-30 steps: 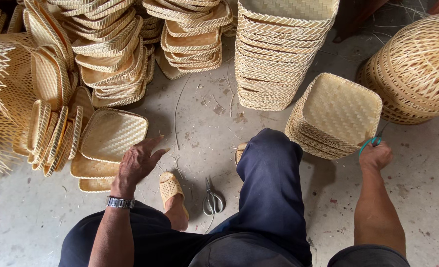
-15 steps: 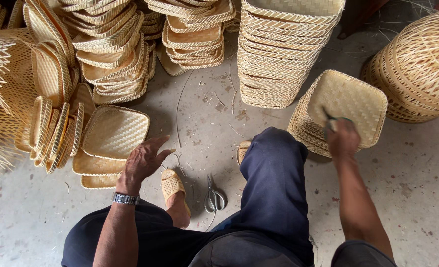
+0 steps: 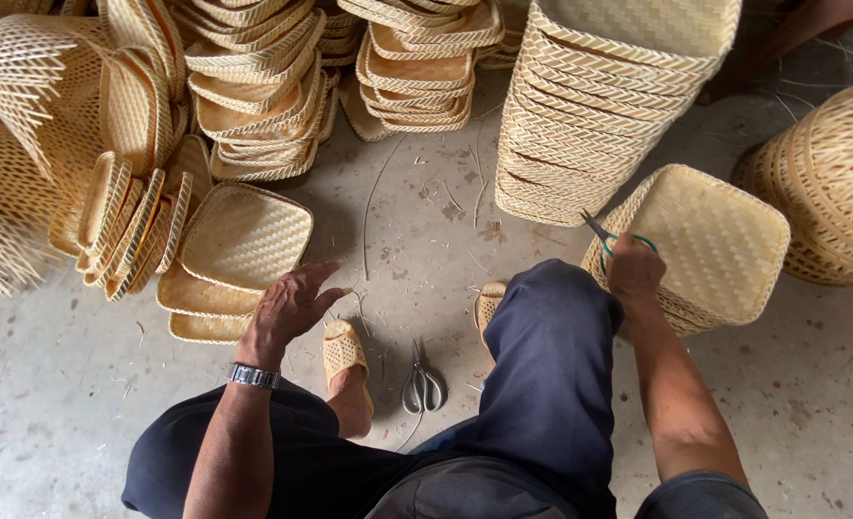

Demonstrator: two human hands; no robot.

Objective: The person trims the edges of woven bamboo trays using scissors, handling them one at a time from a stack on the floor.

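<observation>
right hand (image 3: pixel 635 269) now gripping green-handled scissors (image 3: pixel 611 235) over inverted woven tray (image 3: pixel 710 245), left hand (image 3: pixel 289 306) unmoved

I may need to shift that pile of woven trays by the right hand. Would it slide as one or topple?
The stack of woven trays is low and wide, so toppling seems unlikely. Its trays nest closely, so they would probably slide together. Thin woven strips suggest it is light and slightly springy. The right hand rests against its edge.
</observation>
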